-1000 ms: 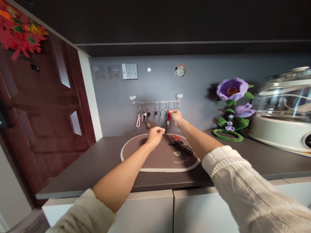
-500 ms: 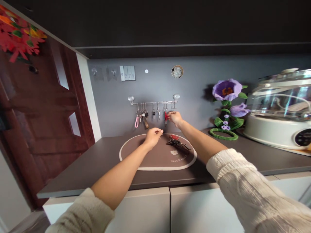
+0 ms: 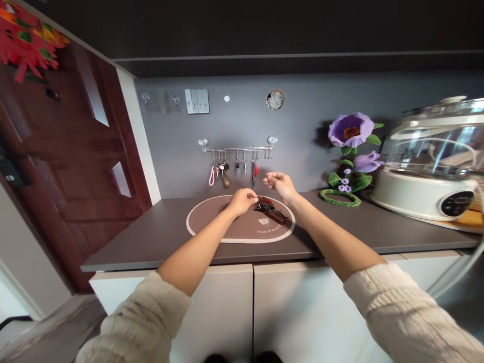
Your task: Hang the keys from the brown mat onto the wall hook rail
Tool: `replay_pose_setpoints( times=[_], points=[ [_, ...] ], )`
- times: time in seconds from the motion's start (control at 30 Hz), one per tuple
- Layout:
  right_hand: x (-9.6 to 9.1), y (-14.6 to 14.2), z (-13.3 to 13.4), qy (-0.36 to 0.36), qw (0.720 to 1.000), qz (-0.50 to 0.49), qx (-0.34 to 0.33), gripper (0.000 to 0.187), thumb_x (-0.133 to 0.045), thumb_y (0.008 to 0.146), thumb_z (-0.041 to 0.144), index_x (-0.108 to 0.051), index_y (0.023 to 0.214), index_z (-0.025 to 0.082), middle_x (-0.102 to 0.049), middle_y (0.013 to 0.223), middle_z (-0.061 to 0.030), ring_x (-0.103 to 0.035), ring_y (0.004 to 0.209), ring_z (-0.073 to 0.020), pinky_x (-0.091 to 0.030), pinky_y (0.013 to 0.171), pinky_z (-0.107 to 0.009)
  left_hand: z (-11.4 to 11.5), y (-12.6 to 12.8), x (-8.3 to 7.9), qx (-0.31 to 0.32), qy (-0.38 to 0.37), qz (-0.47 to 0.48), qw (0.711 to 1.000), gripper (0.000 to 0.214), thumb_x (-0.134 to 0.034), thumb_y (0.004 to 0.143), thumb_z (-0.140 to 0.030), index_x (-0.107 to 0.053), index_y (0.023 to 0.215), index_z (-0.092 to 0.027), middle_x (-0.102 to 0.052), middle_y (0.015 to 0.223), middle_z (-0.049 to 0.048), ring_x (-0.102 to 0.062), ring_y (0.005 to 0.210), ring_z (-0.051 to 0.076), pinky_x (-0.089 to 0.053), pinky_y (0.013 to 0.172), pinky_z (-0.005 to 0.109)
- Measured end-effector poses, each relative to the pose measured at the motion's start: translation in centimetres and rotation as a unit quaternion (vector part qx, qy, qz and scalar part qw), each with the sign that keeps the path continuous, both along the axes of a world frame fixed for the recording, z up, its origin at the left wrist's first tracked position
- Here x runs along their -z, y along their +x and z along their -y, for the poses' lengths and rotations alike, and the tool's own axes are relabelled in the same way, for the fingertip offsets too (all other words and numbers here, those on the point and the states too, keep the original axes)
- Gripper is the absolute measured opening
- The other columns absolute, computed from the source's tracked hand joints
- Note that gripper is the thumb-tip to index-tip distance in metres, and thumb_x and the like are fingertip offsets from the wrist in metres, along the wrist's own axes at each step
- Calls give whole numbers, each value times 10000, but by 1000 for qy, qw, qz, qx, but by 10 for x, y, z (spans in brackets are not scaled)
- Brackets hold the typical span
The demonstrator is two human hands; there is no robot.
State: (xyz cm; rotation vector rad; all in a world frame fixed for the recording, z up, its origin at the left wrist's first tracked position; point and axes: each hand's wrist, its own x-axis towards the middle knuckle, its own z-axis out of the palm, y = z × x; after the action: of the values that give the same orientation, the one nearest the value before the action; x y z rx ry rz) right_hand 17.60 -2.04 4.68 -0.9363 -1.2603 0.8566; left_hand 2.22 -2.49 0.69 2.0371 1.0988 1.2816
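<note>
My left hand (image 3: 242, 201) is over the brown oval mat (image 3: 212, 222), thumb and fingers pinched together at the near end of a bunch of keys (image 3: 273, 209). Whatever is between its fingertips is too small to make out. My right hand (image 3: 282, 184) is held above the mat's right part, fingers loosely apart, with nothing in it. To its left a red key tag with a key (image 3: 255, 171) hangs from the clear hook rail (image 3: 238, 149) on the wall. Farther left on that rail hang single keys (image 3: 245, 166), a bunch of keys (image 3: 222, 168) and a pink loop (image 3: 212, 176).
Right of the mat, a purple knitted flower (image 3: 351, 133) stands in a green ring on the counter (image 3: 132, 237). Beside it is a white appliance with a clear top (image 3: 419, 186). A dark cabinet (image 3: 242, 30) overhangs, and a reddish-brown door (image 3: 102, 201) stands left.
My right hand has let go of the red key tag, which now hangs on the rail, and has drawn back. My left hand has moved right to the keys on the mat.
</note>
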Motion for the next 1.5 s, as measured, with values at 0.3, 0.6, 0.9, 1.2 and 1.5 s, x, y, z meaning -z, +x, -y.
replay_pose_setpoints(
  times=[0.3,0.6,0.9,1.2,1.5],
  points=[
    [33,19,5,34,995,82,35,107,-538,723,127,-569,825,133,-618,639,-16,-563,621,-101,-419,626,-232,9,2,9,-55,115,-231,965,60,-651,643,-220,-645,700,-202,-592,769,40,-521,753,176,-361,733,289],
    [36,11,6,-11,992,119,29,74,-521,719,108,-561,774,136,-587,582,-4,-516,517,-84,-425,586,-230,6,5,11,-66,132,-317,937,61,-589,714,-222,-626,757,-198,-587,845,54,-521,837,201,-351,748,301],
    [38,9,1,-6,991,130,15,75,-529,710,141,-563,777,140,-593,600,-7,-519,530,-85,-427,582,-227,2,-1,8,-70,138,-317,936,92,-479,779,-198,-571,789,-198,-562,871,45,-498,870,188,-359,761,307],
    [34,4,6,-34,996,74,-23,51,-529,721,126,-556,763,136,-574,567,-2,-491,481,-71,-399,499,-200,-5,-9,4,-86,134,-230,960,108,-436,794,-199,-540,770,-181,-524,873,50,-464,885,173,-359,821,310],
    [32,1,10,-11,995,65,-79,149,-610,699,291,-578,729,149,-552,567,7,-461,487,-68,-386,503,-211,-4,-19,-9,-126,170,-200,957,139,-377,820,-177,-509,776,-168,-520,874,60,-458,889,169,-358,823,298]
  ],
)
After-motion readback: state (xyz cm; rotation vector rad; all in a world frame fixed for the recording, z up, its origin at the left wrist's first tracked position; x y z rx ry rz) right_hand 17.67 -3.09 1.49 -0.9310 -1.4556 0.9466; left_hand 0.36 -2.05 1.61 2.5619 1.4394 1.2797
